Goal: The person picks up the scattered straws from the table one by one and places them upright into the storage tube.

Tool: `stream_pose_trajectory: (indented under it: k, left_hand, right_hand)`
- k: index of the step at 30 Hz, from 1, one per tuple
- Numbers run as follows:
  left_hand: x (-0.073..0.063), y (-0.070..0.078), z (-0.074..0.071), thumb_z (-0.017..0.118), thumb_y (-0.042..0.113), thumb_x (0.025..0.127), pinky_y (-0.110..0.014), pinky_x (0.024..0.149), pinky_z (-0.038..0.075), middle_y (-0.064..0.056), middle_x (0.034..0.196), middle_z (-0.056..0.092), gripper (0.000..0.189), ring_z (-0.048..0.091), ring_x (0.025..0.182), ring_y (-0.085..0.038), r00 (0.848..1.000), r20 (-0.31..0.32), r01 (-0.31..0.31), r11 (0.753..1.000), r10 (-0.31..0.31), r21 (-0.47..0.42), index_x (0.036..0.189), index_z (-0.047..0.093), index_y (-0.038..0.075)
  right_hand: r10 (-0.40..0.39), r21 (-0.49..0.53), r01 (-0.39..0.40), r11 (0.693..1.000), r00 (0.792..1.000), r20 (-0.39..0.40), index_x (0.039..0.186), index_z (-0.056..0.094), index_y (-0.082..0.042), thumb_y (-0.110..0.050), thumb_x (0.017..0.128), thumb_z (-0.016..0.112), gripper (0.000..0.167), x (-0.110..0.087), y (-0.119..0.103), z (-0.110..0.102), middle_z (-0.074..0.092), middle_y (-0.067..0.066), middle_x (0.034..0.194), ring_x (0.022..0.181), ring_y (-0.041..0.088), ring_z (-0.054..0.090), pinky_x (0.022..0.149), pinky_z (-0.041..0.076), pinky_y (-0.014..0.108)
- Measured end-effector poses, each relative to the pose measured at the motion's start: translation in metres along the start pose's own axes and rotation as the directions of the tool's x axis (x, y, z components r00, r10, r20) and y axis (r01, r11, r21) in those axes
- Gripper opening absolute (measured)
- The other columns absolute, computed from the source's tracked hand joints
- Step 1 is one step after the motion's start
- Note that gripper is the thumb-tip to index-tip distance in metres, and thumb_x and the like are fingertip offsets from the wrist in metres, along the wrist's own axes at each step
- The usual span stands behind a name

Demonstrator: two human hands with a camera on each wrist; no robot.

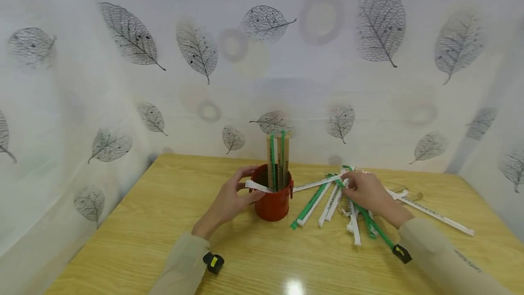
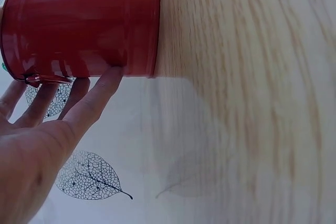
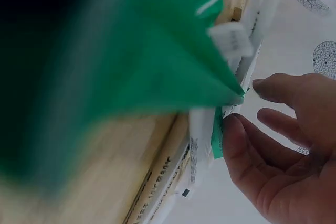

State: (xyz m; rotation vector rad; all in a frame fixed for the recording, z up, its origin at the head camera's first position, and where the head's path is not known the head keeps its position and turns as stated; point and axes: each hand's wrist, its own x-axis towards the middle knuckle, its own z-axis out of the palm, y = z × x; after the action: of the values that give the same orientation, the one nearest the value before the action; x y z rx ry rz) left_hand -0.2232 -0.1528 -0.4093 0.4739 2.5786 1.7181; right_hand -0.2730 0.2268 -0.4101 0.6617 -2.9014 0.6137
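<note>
My left hand [image 1: 233, 199] grips the side of a red pail [image 1: 272, 207], thumb in front and fingers behind. In the left wrist view its fingertips press the pail's side [image 2: 79, 24]. Several brown and green paper-wrapped straws [image 1: 280, 160] stand upright inside, and a white strip [image 1: 255, 186] lies across the near rim. My right hand [image 1: 366, 190] reaches over a pile of wrapped straws. A gap shows between its thumb and index finger in the right wrist view, close around a white wrapped straw [image 3: 252, 48] and a green wrapper tip [image 3: 231, 98].
White and green wrapped straws [image 1: 313, 204] fan out right of the pail on the wooden table [image 1: 184, 181]. One long white straw [image 1: 438, 215] lies farther right. A leaf-patterned curtain [image 1: 286, 72] closes off the back and sides. Black cameras [image 1: 214, 262] sit on both wrists.
</note>
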Motion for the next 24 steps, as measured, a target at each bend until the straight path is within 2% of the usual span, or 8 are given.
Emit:
stream_pose_trajectory:
  k: [6, 12, 15, 19, 22, 24]
  left_hand:
    - [-0.001, 0.002, 0.000, 0.075, 0.033, 0.094, -0.048, 0.101, 0.057, -0.003, 0.151, 0.050, 0.060, 0.060, 0.129, -0.036, 1.000, -0.001, 0.009, 1.000, -0.009, -0.004, 0.147, 0.048, 0.034]
    - [-0.001, 0.002, 0.000, 0.075, 0.032, 0.094, -0.049, 0.100, 0.057, -0.005, 0.152, 0.050, 0.061, 0.060, 0.129, -0.037, 1.000, -0.012, -0.003, 1.000, 0.003, -0.010, 0.148, 0.047, 0.031]
    - [-0.001, 0.001, 0.000, 0.075, 0.032, 0.094, -0.049, 0.100, 0.057, -0.005, 0.151, 0.051, 0.061, 0.060, 0.128, -0.036, 1.000, -0.013, -0.001, 1.000, 0.001, -0.011, 0.148, 0.048, 0.032]
    - [-0.001, 0.001, 0.000, 0.075, 0.032, 0.094, -0.049, 0.100, 0.057, -0.005, 0.152, 0.050, 0.061, 0.060, 0.129, -0.037, 1.000, -0.009, 0.002, 1.000, -0.002, -0.010, 0.148, 0.047, 0.032]
    - [-0.001, 0.001, 0.000, 0.074, 0.032, 0.095, -0.050, 0.101, 0.056, -0.007, 0.152, 0.050, 0.061, 0.060, 0.129, -0.038, 1.000, -0.002, -0.001, 1.000, 0.001, -0.006, 0.149, 0.047, 0.030]
    - [-0.001, 0.001, 0.000, 0.073, 0.031, 0.095, -0.051, 0.102, 0.056, -0.009, 0.153, 0.049, 0.061, 0.059, 0.129, -0.039, 1.000, 0.004, -0.009, 1.000, 0.009, 0.000, 0.150, 0.046, 0.029]
  right_hand:
    - [0.038, 0.030, -0.039, 0.999, 0.998, 0.055, 0.124, 0.066, 0.006, -0.007, 0.090, 0.071, 0.036, 0.002, 0.003, 0.001, 0.075, 0.009, 0.085, 0.070, 0.016, 0.067, 0.061, 0.056, 0.035]
    - [0.082, 0.065, -0.088, 0.994, 0.993, 0.085, 0.129, 0.062, 0.007, -0.003, 0.087, 0.070, 0.044, -0.005, 0.001, -0.006, 0.074, 0.012, 0.088, 0.069, 0.017, 0.066, 0.059, 0.054, 0.034]
    - [0.094, 0.060, -0.098, 0.993, 0.993, 0.079, 0.132, 0.059, 0.008, -0.003, 0.087, 0.070, 0.048, -0.010, 0.000, -0.011, 0.070, 0.010, 0.085, 0.063, 0.015, 0.059, 0.054, 0.048, 0.031]
    - [0.108, 0.047, -0.110, 0.993, 0.992, 0.059, 0.135, 0.057, 0.008, -0.005, 0.087, 0.069, 0.051, -0.015, -0.001, -0.014, 0.063, 0.003, 0.074, 0.054, 0.013, 0.049, 0.051, 0.039, 0.029]
    - [0.114, 0.039, -0.116, 0.993, 0.993, 0.043, 0.139, 0.054, 0.008, -0.007, 0.088, 0.070, 0.056, -0.018, -0.002, -0.016, 0.060, 0.001, 0.068, 0.052, 0.013, 0.046, 0.051, 0.037, 0.029]
    - [0.121, 0.036, -0.122, 0.992, 0.992, 0.036, 0.142, 0.051, 0.008, -0.008, 0.088, 0.072, 0.060, -0.020, -0.002, -0.018, 0.061, 0.003, 0.071, 0.052, 0.013, 0.046, 0.050, 0.038, 0.029]
